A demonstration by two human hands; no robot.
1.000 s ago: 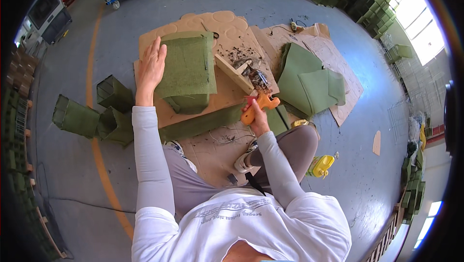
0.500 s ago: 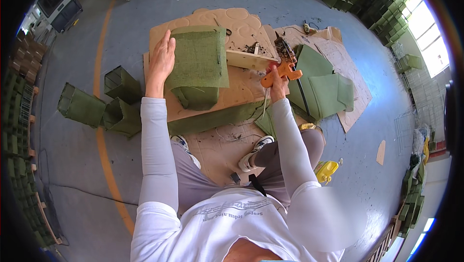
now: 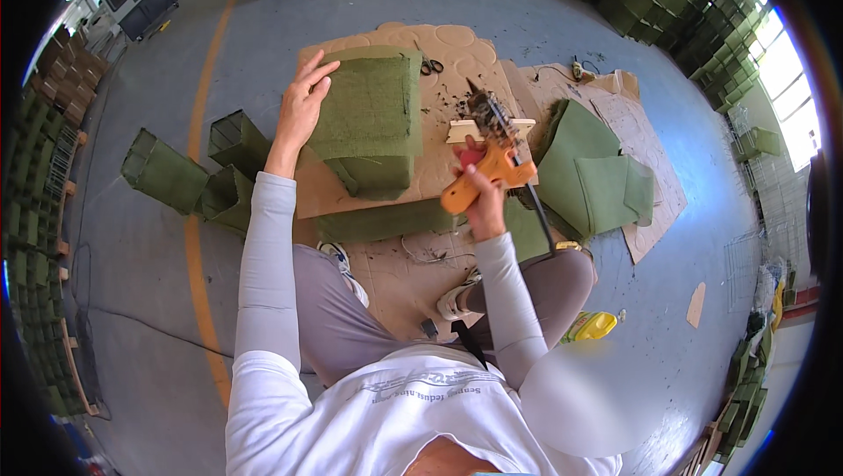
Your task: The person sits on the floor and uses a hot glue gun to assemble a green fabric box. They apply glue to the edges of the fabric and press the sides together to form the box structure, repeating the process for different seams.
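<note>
Far left, three hollow green boxes (image 3: 162,173) on the floor (image 3: 132,256). Next, left grip (image 3: 303,111) with fingers loosely spread, at the upper left edge of the green fabric box (image 3: 364,116), set on cardboard (image 3: 452,39). Looks light, rough, springy; best held by the side walls. Runs lengthwise roughly fore-and-aft. Just beside its upper right, scissors (image 3: 430,66). Then a pale wooden piece (image 3: 461,131), partly hidden by the tool (contact: cannot tell). Right grip (image 3: 485,208) wrapped round the handle of an orange glue gun (image 3: 498,169). Probably stiff, fairly light; take by the handle, not the grimy metal nose (image 3: 492,114). Points forward, slightly left, with long axis slanting back rightward along the black rod (image 3: 540,219). Farther right, folded green sheets (image 3: 606,186).
</note>
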